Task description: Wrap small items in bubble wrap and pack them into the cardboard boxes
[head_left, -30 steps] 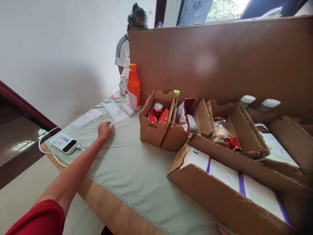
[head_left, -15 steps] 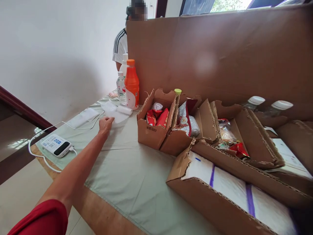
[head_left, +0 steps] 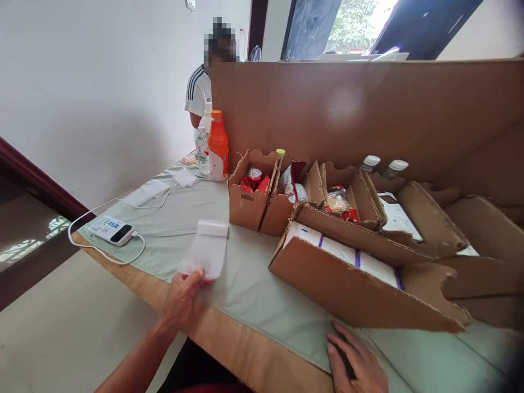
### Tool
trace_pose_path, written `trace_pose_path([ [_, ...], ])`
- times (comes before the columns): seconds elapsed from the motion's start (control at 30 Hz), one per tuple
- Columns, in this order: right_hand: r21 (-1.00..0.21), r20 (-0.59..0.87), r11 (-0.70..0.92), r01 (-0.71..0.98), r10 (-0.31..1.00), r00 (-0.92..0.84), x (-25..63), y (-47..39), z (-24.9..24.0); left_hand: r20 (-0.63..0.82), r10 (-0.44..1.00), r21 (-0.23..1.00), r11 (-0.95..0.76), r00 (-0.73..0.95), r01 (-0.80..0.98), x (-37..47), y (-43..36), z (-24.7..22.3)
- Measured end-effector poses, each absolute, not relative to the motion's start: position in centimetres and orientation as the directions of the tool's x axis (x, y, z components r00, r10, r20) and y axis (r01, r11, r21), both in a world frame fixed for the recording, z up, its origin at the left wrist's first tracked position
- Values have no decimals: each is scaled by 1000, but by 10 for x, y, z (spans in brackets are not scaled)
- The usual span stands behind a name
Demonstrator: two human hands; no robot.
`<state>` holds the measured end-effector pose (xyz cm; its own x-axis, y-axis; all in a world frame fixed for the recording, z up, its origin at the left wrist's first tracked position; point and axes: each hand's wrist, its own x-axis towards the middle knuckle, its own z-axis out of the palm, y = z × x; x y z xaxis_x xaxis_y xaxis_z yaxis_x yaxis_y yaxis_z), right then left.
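Near the table's front edge, my left hand [head_left: 183,295] pinches the loose end of a roll of clear plastic bags [head_left: 213,228]. The roll lies on the green cloth [head_left: 245,273], and its unrolled strip runs flat towards me. My right hand [head_left: 357,361] is at the front edge on the right, fingers apart with nothing in them. It is just in front of a long cardboard box [head_left: 347,289] holding white packs with purple bands.
Cardboard boxes [head_left: 248,210] with snack packets stand behind the long box. An orange bottle [head_left: 218,146] and clear bottles stand at the back. A power bank [head_left: 110,230] with a white cable lies left. Beyond a cardboard screen [head_left: 327,109] is another person [head_left: 199,90].
My left hand has drawn the bag roll from the back of the table towards the front edge. My right hand has come into view. The camera view has shifted.
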<state>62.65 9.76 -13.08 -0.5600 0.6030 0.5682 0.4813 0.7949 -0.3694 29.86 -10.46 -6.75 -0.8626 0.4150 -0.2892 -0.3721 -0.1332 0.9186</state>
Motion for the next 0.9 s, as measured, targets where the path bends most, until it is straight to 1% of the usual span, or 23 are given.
trace_pose_path([
  [0.07,-523,514,702,484,712,-477,614,78,-122,-310,468,911,-103,-828,-400,325,-116,-73],
  [0.1,-619,451,630,469,774,-444,606,65,-117,-312,495,914,-78,-811,-399,338,-120,-75],
  [0.17,-819,238,429,380,858,-454,587,35,-105,-311,543,929,-2,-780,-371,362,-124,-75],
  [0.2,-897,114,307,318,855,-506,576,20,-99,-309,575,936,42,-758,-350,373,-124,-74],
  [0.23,-948,9,188,258,823,-569,565,6,-92,-306,621,940,79,-722,-331,385,-123,-70],
  [0.27,-974,-66,86,211,780,-623,556,-6,-85,-298,684,942,100,-666,-320,397,-123,-66],
  [0.3,-983,-110,16,182,745,-659,548,-15,-79,-283,756,942,105,-590,-318,408,-123,-61],
  [0.33,-985,-129,-15,173,729,-672,542,-21,-73,-257,830,942,101,-496,-319,418,-124,-55],
  [0.4,-977,-124,21,211,752,-647,540,-23,-66,-203,942,950,123,-268,-288,432,-133,-44],
  [0.43,-968,-106,62,242,774,-625,543,-20,-64,-208,968,957,170,-144,-235,434,-141,-38],
  [0.5,-947,-64,138,291,806,-589,555,-11,-63,-264,961,959,271,85,-85,433,-159,-28],
  [0.53,-939,-52,155,305,816,-576,563,-5,-64,-291,943,954,298,160,-24,429,-167,-22],
  [0.57,-936,-51,160,315,821,-569,570,0,-65,-299,935,953,301,189,19,424,-173,-18],
  [0.6,-933,-58,158,325,821,-568,577,5,-66,-274,947,962,268,171,53,419,-175,-14],
  [0.67,-928,-76,159,338,807,-586,585,12,-69,-123,991,980,113,48,166,413,-168,-10],
  [0.7,-926,-74,167,338,799,-596,587,15,-71,-25,1000,962,24,1,271,411,-159,-11],
  [0.73,-927,-62,178,331,795,-603,588,17,-72,66,998,918,-56,-12,393,412,-148,-14],
  [0.77,-928,-45,191,319,794,-606,589,18,-73,124,992,848,-114,14,517,414,-134,-20],
  [0.8,-930,-25,203,307,797,-604,589,18,-73,139,989,758,-142,56,636,416,-121,-27],
  [0.83,-930,-7,214,298,801,-598,589,18,-74,121,989,658,-148,90,738,419,-109,-35],
  [0.9,-929,11,226,292,808,-590,590,17,-74,83,992,507,-128,100,852,422,-91,-52],
])
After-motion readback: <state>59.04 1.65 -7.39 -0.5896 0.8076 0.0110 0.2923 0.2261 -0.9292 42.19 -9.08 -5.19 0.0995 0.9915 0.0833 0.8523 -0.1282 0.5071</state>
